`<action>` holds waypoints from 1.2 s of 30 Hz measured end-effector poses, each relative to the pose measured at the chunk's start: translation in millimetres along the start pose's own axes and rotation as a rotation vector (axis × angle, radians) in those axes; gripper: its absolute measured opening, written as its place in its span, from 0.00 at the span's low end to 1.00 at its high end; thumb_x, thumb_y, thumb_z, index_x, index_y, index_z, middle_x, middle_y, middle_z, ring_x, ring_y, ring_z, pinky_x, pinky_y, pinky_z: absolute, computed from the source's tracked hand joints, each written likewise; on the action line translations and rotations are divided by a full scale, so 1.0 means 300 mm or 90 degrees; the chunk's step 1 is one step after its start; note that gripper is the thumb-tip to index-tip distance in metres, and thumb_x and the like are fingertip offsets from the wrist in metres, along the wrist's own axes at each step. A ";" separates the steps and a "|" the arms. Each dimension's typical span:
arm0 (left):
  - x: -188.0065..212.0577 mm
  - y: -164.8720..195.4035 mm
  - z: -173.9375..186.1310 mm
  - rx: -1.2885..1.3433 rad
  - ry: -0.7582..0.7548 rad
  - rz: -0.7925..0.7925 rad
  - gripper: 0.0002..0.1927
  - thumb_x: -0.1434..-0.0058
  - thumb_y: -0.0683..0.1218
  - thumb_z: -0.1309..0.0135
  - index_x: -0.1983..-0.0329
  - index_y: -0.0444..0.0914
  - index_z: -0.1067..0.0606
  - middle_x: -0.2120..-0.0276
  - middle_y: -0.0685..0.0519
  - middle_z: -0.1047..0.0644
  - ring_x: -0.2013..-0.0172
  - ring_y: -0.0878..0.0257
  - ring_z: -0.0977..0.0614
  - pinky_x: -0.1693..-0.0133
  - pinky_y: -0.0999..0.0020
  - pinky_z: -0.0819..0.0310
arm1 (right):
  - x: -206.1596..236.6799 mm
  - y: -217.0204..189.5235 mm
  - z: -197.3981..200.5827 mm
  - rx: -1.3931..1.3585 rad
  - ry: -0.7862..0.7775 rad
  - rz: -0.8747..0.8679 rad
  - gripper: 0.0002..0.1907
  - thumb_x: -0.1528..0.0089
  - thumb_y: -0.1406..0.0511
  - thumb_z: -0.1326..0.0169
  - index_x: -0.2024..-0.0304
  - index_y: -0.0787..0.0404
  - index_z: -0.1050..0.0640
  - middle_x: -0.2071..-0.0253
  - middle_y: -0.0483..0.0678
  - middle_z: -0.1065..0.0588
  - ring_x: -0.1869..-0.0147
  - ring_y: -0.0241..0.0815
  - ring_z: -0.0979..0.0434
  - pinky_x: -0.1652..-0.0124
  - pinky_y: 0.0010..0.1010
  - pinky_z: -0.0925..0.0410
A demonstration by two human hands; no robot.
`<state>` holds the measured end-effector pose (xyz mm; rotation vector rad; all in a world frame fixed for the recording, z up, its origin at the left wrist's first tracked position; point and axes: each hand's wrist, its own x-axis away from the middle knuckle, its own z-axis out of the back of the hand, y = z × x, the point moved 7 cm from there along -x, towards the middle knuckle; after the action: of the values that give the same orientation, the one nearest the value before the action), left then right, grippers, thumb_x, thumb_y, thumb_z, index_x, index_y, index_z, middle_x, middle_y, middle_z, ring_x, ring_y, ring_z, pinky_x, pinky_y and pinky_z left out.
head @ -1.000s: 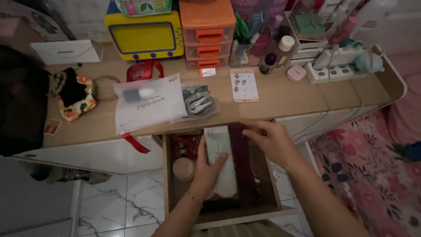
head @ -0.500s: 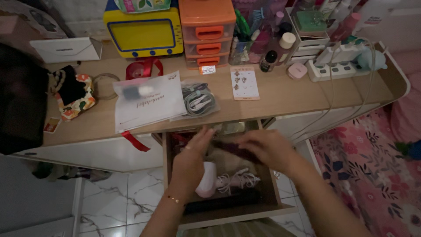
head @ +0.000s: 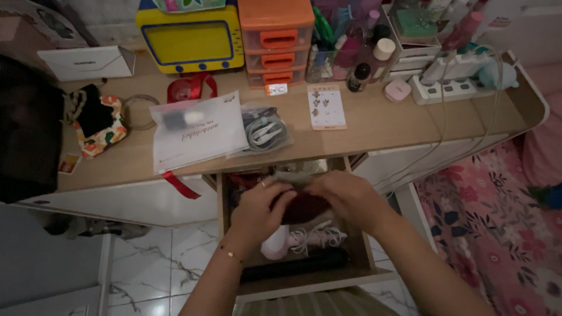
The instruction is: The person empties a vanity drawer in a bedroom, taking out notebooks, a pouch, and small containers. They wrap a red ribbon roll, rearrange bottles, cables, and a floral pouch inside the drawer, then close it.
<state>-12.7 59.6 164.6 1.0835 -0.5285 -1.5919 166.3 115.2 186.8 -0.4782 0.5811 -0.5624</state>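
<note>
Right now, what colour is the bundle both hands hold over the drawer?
Dark maroon. The bundle shows best in the head view.

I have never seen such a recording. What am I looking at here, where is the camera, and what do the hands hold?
There is no machine: a person works with two bare hands, and the camera is worn on the head, looking down. So the arms enter from the bottom of the picture.

The left hand and the right hand meet over an open wooden drawer and together grip a dark red soft bundle, perhaps cloth. Inside the drawer lie white coiled cables and a long black object.

Above is a light wooden desk. On it lie a clear plastic bag with papers, a small bag of grey cables, a white sticker sheet, an orange set of small drawers, a yellow box with a blue frame and a white power strip.
</note>
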 end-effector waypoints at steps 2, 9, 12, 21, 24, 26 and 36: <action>0.020 -0.019 0.014 0.001 0.047 -0.012 0.08 0.37 0.45 0.41 0.59 0.36 0.19 0.59 0.44 0.18 0.59 0.46 0.16 0.57 0.59 0.22 | 0.028 -0.008 0.010 0.053 0.031 0.086 0.13 0.45 0.74 0.43 0.57 0.60 0.20 0.57 0.51 0.20 0.51 0.54 0.19 0.53 0.38 0.26; 0.071 -0.159 0.161 -0.062 0.186 0.070 0.07 0.36 0.43 0.42 0.59 0.35 0.20 0.63 0.43 0.19 0.61 0.48 0.17 0.58 0.61 0.24 | 0.094 0.101 0.070 0.095 0.012 -0.001 0.14 0.42 0.73 0.43 0.54 0.60 0.22 0.50 0.53 0.21 0.44 0.55 0.20 0.48 0.38 0.26; 0.086 -0.181 0.137 -0.038 0.165 0.089 0.07 0.35 0.43 0.43 0.59 0.35 0.20 0.64 0.44 0.18 0.61 0.49 0.17 0.58 0.62 0.24 | 0.086 0.100 0.063 0.012 -0.045 -0.076 0.17 0.42 0.70 0.40 0.49 0.62 0.23 0.47 0.55 0.22 0.43 0.56 0.21 0.46 0.41 0.29; 0.065 -0.180 0.042 0.108 0.054 0.126 0.11 0.31 0.44 0.47 0.52 0.37 0.18 0.56 0.48 0.16 0.54 0.58 0.16 0.47 0.66 0.26 | 0.116 0.166 -0.198 -0.187 -0.346 -0.323 0.19 0.37 0.62 0.39 0.44 0.59 0.19 0.54 0.52 0.16 0.53 0.43 0.16 0.51 0.29 0.26; 0.078 -0.203 0.069 0.298 0.086 0.146 0.18 0.23 0.43 0.63 0.43 0.35 0.22 0.45 0.49 0.20 0.42 0.62 0.22 0.38 0.69 0.36 | 0.148 0.261 -0.174 -0.365 -0.199 -0.378 0.20 0.36 0.64 0.40 0.42 0.62 0.22 0.52 0.52 0.16 0.52 0.38 0.19 0.51 0.30 0.27; 0.096 -0.196 0.071 0.281 0.127 0.118 0.16 0.24 0.42 0.60 0.41 0.34 0.24 0.45 0.50 0.21 0.43 0.62 0.23 0.38 0.69 0.35 | 0.187 0.313 -0.159 -0.544 -0.068 -0.445 0.22 0.35 0.65 0.43 0.38 0.63 0.25 0.49 0.50 0.20 0.49 0.34 0.22 0.50 0.30 0.28; 0.168 -0.171 -0.170 0.132 0.160 0.226 0.16 0.32 0.43 0.53 0.42 0.36 0.30 0.46 0.45 0.27 0.44 0.53 0.28 0.42 0.59 0.36 | 0.240 0.317 -0.331 -0.433 -0.074 -0.495 0.26 0.31 0.57 0.56 0.33 0.61 0.32 0.42 0.45 0.25 0.40 0.36 0.28 0.41 0.29 0.36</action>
<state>4.1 38.8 80.5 1.2460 -0.6838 -1.0921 188.0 116.6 33.1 -1.4037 0.4524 -1.0667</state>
